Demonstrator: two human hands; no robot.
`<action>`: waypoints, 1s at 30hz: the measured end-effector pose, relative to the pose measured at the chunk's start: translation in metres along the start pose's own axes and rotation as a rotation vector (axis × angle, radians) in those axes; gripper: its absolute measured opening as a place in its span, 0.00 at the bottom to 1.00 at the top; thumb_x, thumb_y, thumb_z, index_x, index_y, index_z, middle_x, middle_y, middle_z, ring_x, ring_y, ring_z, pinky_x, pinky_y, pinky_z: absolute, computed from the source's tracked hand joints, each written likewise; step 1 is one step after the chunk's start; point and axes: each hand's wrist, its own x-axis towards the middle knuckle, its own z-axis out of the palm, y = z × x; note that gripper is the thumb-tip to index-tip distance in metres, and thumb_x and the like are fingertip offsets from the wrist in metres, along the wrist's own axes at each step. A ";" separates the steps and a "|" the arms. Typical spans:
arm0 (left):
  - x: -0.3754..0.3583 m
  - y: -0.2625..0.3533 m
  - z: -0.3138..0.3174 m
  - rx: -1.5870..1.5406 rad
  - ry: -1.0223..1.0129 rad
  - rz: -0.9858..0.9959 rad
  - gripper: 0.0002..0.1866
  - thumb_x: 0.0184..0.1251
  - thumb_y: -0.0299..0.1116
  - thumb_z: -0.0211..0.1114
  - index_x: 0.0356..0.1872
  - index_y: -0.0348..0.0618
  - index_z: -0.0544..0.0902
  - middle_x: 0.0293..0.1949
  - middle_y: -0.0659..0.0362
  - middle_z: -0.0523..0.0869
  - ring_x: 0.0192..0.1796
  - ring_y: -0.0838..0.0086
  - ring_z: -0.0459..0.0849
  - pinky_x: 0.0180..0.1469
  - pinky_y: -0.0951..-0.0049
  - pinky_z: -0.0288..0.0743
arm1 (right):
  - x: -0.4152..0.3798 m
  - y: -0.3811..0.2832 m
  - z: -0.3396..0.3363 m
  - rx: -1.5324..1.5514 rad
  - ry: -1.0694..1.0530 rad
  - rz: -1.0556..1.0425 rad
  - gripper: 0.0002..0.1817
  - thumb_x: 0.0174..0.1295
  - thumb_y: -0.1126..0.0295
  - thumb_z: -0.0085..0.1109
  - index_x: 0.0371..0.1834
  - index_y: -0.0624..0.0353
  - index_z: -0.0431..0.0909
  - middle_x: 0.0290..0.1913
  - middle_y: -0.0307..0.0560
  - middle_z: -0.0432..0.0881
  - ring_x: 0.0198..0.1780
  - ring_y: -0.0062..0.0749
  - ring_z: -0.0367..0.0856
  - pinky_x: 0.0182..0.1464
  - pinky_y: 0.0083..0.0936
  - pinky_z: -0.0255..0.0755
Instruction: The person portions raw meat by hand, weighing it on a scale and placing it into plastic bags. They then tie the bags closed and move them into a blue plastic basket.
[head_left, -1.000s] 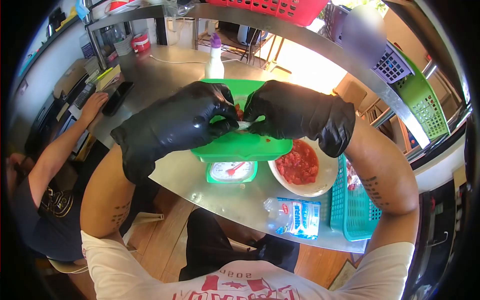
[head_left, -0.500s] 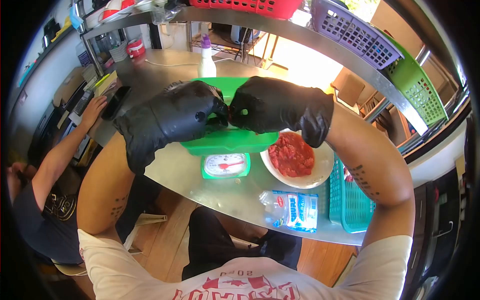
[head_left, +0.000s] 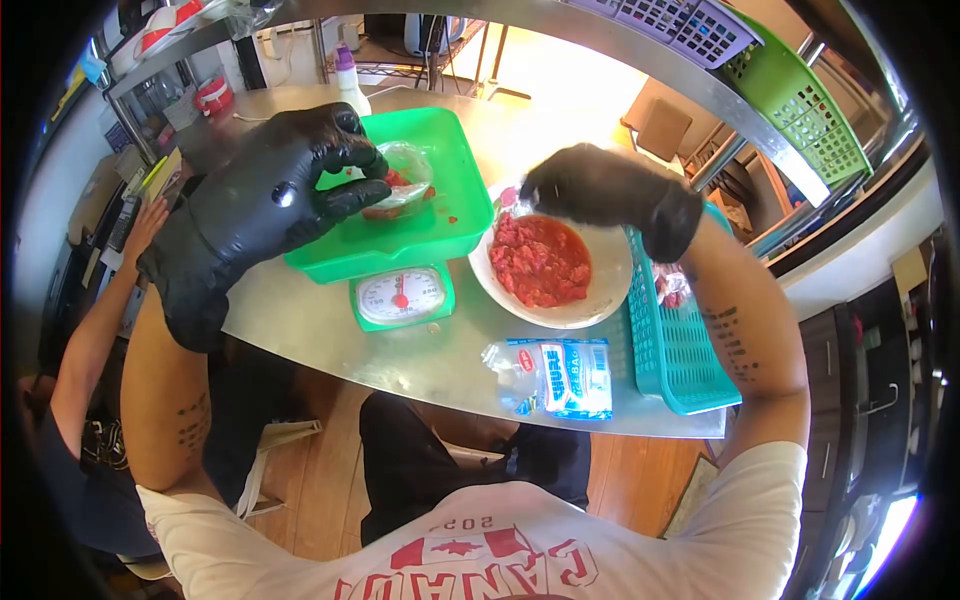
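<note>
My left hand (head_left: 300, 180), in a black glove, curls its thumb and fingers at the left edge of a clear plastic bag (head_left: 411, 160). The bag, with red ground meat inside, rests in a green tray (head_left: 400, 240) on top of a kitchen scale (head_left: 402, 297). My right hand (head_left: 590, 190), also gloved in black, is over the far rim of a white bowl (head_left: 610, 290), its curled fingers smeared by motion. Red ground meat (head_left: 540, 262) fills the middle of that bowl. Something shiny and pinkish shows at the rim beside the right fingertips.
A pack of plastic bags (head_left: 565, 378) lies at the table's front edge. To its right stands a teal basket (head_left: 685, 365) with meat inside. A spray bottle (head_left: 350, 85) is behind the tray. At left, another person's hand (head_left: 150, 222) rests near a keyboard.
My hands have moved apart from above the tray: the left stays at the bag, the right has gone to the bowl. The view has shifted, and the scale's needle has turned.
</note>
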 end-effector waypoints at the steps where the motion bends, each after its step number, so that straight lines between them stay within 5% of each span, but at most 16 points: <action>1: -0.001 -0.001 0.001 0.003 0.001 -0.002 0.11 0.55 0.34 0.68 0.37 0.40 0.83 0.36 0.50 0.82 0.41 0.59 0.81 0.42 0.65 0.75 | -0.007 0.005 0.024 0.041 -0.051 0.089 0.15 0.54 0.66 0.61 0.46 0.56 0.80 0.38 0.53 0.83 0.36 0.41 0.82 0.42 0.31 0.75; 3: -0.004 -0.006 0.003 0.247 0.069 0.122 0.11 0.55 0.34 0.67 0.37 0.39 0.83 0.36 0.50 0.80 0.39 0.59 0.80 0.42 0.64 0.74 | -0.020 0.003 0.054 0.055 -0.091 0.119 0.19 0.51 0.65 0.63 0.48 0.56 0.79 0.39 0.56 0.82 0.38 0.47 0.81 0.44 0.34 0.75; 9: -0.002 -0.004 -0.006 0.137 0.016 0.061 0.12 0.55 0.33 0.67 0.38 0.37 0.81 0.39 0.52 0.78 0.39 0.60 0.79 0.42 0.65 0.73 | -0.018 0.009 0.094 -0.054 -0.100 0.090 0.20 0.51 0.68 0.60 0.49 0.57 0.77 0.39 0.58 0.81 0.39 0.52 0.80 0.45 0.39 0.73; 11: -0.003 0.002 -0.012 0.103 0.005 0.023 0.13 0.55 0.33 0.68 0.38 0.37 0.81 0.38 0.52 0.78 0.39 0.60 0.79 0.42 0.65 0.73 | -0.019 0.021 0.097 0.602 -0.094 0.389 0.18 0.51 0.69 0.58 0.47 0.58 0.78 0.38 0.58 0.81 0.38 0.52 0.80 0.44 0.40 0.73; 12: -0.003 0.006 -0.014 0.071 0.010 -0.001 0.13 0.55 0.33 0.68 0.38 0.37 0.81 0.38 0.53 0.78 0.39 0.61 0.79 0.42 0.65 0.73 | -0.021 0.021 0.092 0.604 -0.093 0.389 0.18 0.51 0.69 0.58 0.47 0.58 0.78 0.38 0.58 0.81 0.38 0.52 0.80 0.44 0.40 0.73; 14: -0.003 0.007 -0.014 0.034 0.012 -0.019 0.13 0.55 0.34 0.68 0.39 0.37 0.81 0.38 0.53 0.78 0.39 0.62 0.79 0.42 0.66 0.73 | -0.027 0.020 0.078 0.065 0.026 0.136 0.16 0.51 0.69 0.58 0.44 0.58 0.80 0.37 0.57 0.81 0.38 0.51 0.80 0.43 0.39 0.74; 17: -0.002 0.003 -0.011 0.105 -0.035 0.008 0.13 0.56 0.35 0.67 0.39 0.38 0.81 0.38 0.54 0.79 0.40 0.63 0.80 0.42 0.66 0.72 | -0.034 0.022 0.065 0.119 0.201 0.122 0.14 0.51 0.69 0.58 0.42 0.58 0.81 0.35 0.57 0.82 0.37 0.50 0.81 0.43 0.38 0.74; 22: 0.001 0.005 -0.006 0.089 -0.012 0.056 0.15 0.56 0.36 0.67 0.40 0.39 0.81 0.38 0.53 0.80 0.40 0.63 0.80 0.44 0.67 0.73 | -0.039 0.014 0.048 0.191 0.149 0.268 0.14 0.53 0.68 0.58 0.42 0.60 0.81 0.39 0.58 0.82 0.41 0.50 0.81 0.47 0.35 0.74; 30: -0.003 -0.004 -0.001 0.117 -0.056 -0.015 0.17 0.51 0.36 0.71 0.41 0.39 0.81 0.39 0.53 0.80 0.41 0.63 0.80 0.45 0.68 0.74 | -0.036 0.012 0.073 -0.008 0.267 0.079 0.15 0.54 0.71 0.56 0.46 0.59 0.77 0.36 0.60 0.80 0.39 0.54 0.79 0.43 0.41 0.73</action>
